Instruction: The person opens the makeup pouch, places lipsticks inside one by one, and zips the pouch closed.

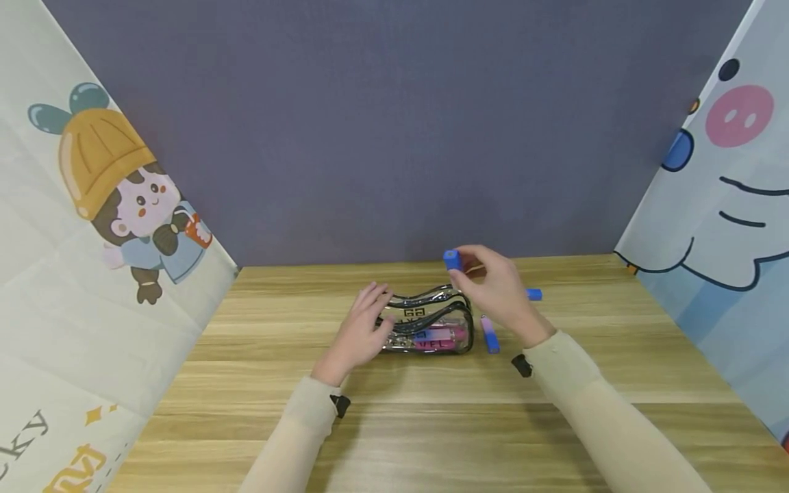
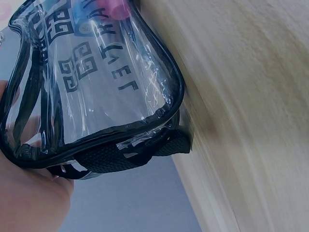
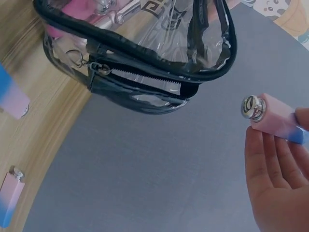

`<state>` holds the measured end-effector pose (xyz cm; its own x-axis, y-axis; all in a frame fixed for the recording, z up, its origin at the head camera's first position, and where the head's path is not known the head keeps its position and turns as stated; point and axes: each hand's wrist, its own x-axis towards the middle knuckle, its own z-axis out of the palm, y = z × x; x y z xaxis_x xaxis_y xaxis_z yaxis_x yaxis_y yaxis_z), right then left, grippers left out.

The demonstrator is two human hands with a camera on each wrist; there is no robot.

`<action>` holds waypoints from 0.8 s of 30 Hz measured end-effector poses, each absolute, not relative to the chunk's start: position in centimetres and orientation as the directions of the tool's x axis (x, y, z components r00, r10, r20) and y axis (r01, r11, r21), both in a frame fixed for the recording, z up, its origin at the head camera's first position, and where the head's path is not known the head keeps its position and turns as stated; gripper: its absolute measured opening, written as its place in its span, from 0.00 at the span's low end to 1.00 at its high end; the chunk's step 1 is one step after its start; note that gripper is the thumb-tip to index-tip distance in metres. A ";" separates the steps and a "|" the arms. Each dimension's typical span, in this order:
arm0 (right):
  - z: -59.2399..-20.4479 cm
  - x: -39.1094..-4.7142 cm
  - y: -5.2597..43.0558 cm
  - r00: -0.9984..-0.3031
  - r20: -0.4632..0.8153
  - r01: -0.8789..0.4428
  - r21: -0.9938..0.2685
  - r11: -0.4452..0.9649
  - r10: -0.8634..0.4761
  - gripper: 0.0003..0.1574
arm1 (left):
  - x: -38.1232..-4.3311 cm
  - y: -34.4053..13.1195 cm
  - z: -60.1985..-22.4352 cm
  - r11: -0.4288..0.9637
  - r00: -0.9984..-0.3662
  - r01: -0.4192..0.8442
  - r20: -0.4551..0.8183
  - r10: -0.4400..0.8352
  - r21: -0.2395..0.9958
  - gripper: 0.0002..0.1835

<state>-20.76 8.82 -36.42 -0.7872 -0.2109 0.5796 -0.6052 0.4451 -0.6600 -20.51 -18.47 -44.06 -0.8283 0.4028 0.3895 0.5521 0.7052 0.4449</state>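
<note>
A clear pouch (image 1: 459, 322) with black trim and dark lettering lies on the table, pink and blue items visible inside. My left hand (image 1: 360, 332) rests over its left end, fingers fairly straight along the top, thumb apart near the front trim. My right hand (image 1: 496, 284) pinches a small square tube (image 3: 275, 116) above and behind the pouch's right end. The tube fades from pink to blue, with a round silver end. In the right wrist view, the zipper (image 3: 145, 79) along the pouch's top shows its teeth and a metal ring pull.
Another pink-and-blue tube (image 1: 490, 334) lies just right of the pouch. A further blue-ended tube (image 1: 534, 294) sits partly hidden behind my right wrist. The wooden table (image 1: 419, 424) meets a grey panel (image 1: 394, 137) at the back, with printed cloths at both sides.
</note>
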 end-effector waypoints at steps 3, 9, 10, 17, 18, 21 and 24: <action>-36.4 -20.8 8.5 -0.789 0.572 -0.607 -0.671 0.425 -0.223 0.23 | -20.5 -18.5 -44.0 0.704 -0.826 0.555 0.396 0.402 0.444 0.30; -36.7 -20.8 7.8 -0.797 0.557 -0.601 -0.693 0.399 -0.233 0.23 | -20.5 -18.4 -44.0 0.704 -0.825 0.556 0.395 0.404 0.441 0.30; -36.7 -20.8 7.7 -0.798 0.556 -0.599 -0.695 0.397 -0.233 0.23 | -20.5 -18.4 -44.0 0.705 -0.827 0.554 0.391 0.404 0.443 0.30; -37.5 -20.9 7.5 -0.813 0.528 -0.580 -0.706 0.407 -0.244 0.21 | -20.4 -18.5 -44.0 0.709 -0.834 0.545 0.380 0.401 0.448 0.30; -37.7 -20.9 7.5 -0.816 0.523 -0.576 -0.709 0.407 -0.246 0.21 | -20.4 -18.5 -44.0 0.711 -0.835 0.543 0.378 0.400 0.446 0.30; -38.0 -21.0 7.5 -0.822 0.513 -0.569 -0.712 0.411 -0.247 0.22 | -20.4 -18.4 -43.9 0.714 -0.837 0.541 0.372 0.401 0.446 0.30; -38.3 -21.0 7.4 -0.829 0.499 -0.559 -0.719 0.413 -0.253 0.23 | -20.5 -18.4 -44.0 0.713 -0.837 0.540 0.373 0.400 0.446 0.30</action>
<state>-21.02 7.38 -38.34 -0.8289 -0.2534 0.4987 -0.5589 0.4129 -0.7191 -20.45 -18.41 -44.00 -0.8369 0.4003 0.3734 0.5404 0.7132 0.4464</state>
